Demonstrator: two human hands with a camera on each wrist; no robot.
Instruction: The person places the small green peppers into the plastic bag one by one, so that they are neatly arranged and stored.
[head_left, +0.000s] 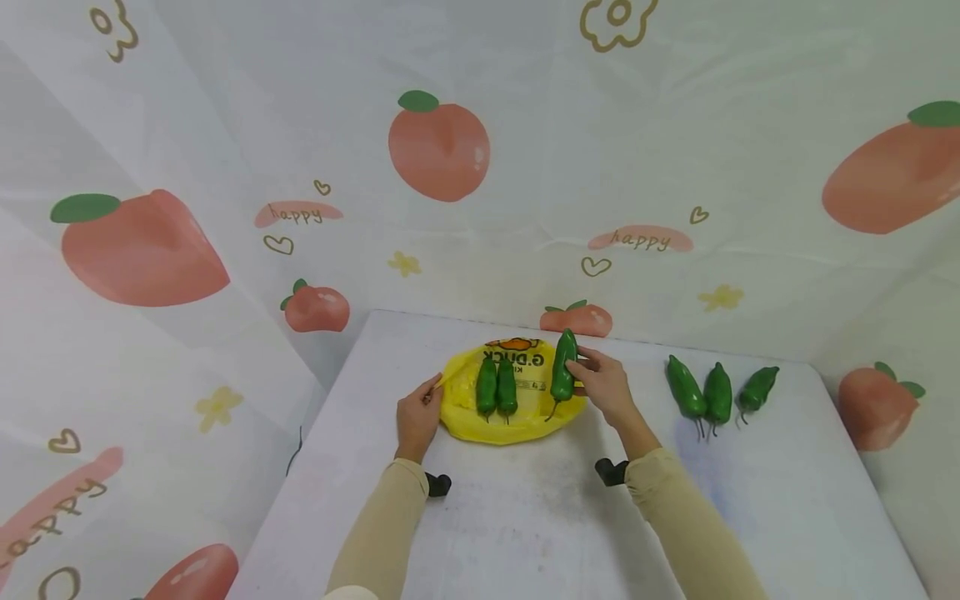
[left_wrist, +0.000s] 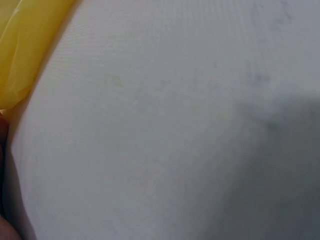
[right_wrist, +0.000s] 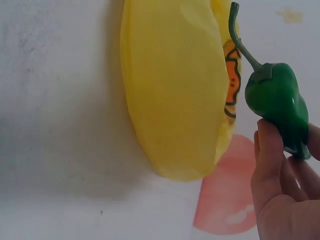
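Observation:
A yellow plastic bag [head_left: 495,434] with a printed duck and mirrored lettering lies spread open, two green peppers [head_left: 487,387] side by side in it. At its left edge, my left hand [head_left: 417,421] pinches the rim; the left wrist view catches only a corner of the bag [left_wrist: 27,47] and slivers of fingers. My right hand [head_left: 606,386] holds another green pepper [head_left: 564,367] by its body above the bag's right part, stem pointing toward me. In the right wrist view, thumb and fingers grip this pepper [right_wrist: 275,95] beside the bag's outer wall [right_wrist: 172,95].
Three more green peppers, a left one [head_left: 686,388], a middle one [head_left: 717,394] and a right one [head_left: 759,388], lie on the white table [head_left: 517,525] to the right of my right hand. A white sheet with printed fruit [head_left: 438,152] hangs behind and at the sides.

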